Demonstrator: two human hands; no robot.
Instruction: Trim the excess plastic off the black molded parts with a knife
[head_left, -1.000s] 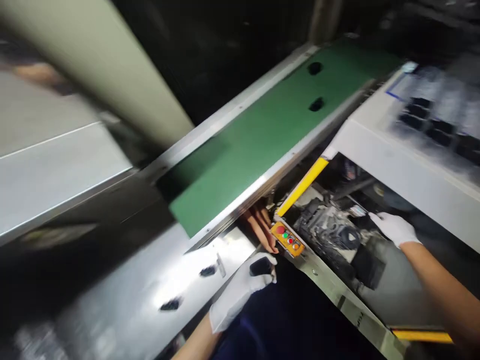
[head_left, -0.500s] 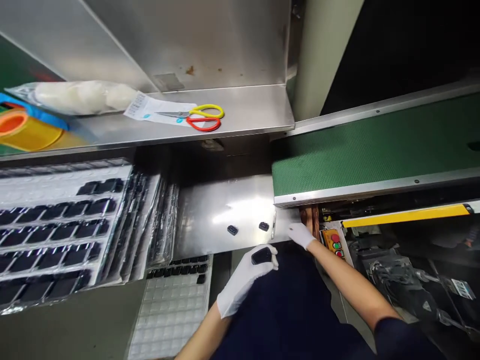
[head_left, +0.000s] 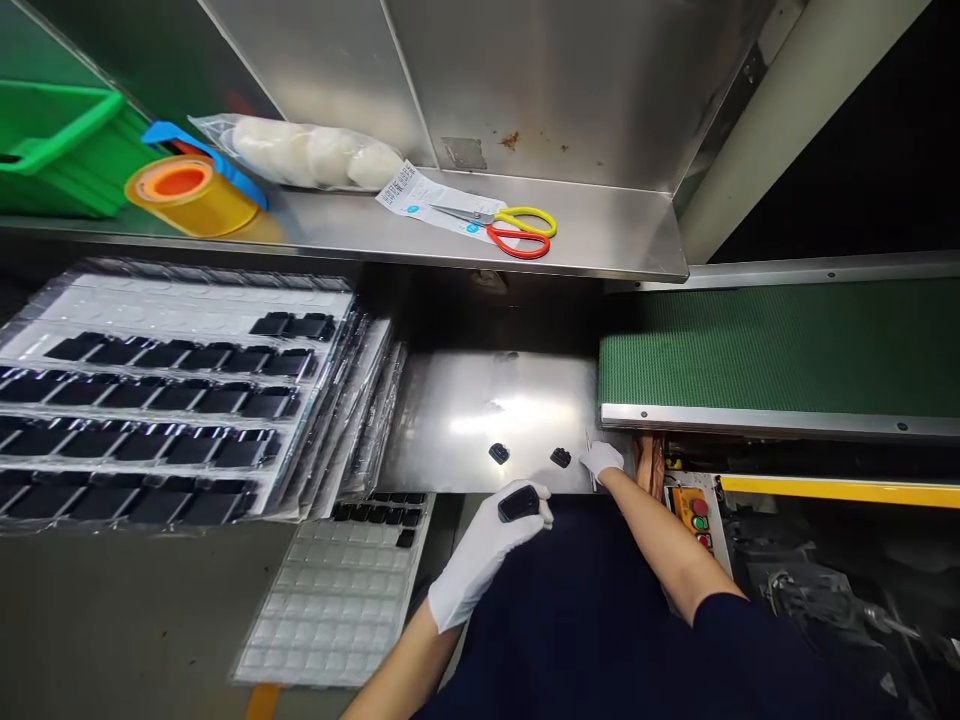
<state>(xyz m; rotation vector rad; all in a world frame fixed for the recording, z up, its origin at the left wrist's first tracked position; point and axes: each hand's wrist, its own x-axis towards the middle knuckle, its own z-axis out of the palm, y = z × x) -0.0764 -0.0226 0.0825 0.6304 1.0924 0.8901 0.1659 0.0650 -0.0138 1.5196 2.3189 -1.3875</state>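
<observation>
The white-gloved left hand (head_left: 489,535) pinches a black rounded piece (head_left: 519,505). The white-gloved right hand (head_left: 603,459) touches a slim silvery rod (head_left: 588,441); I cannot tell whether it grips.

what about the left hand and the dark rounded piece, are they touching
Touching. The head view shows the left hand curled around the dark rounded piece, directly against its edge, with no gap there.
</observation>
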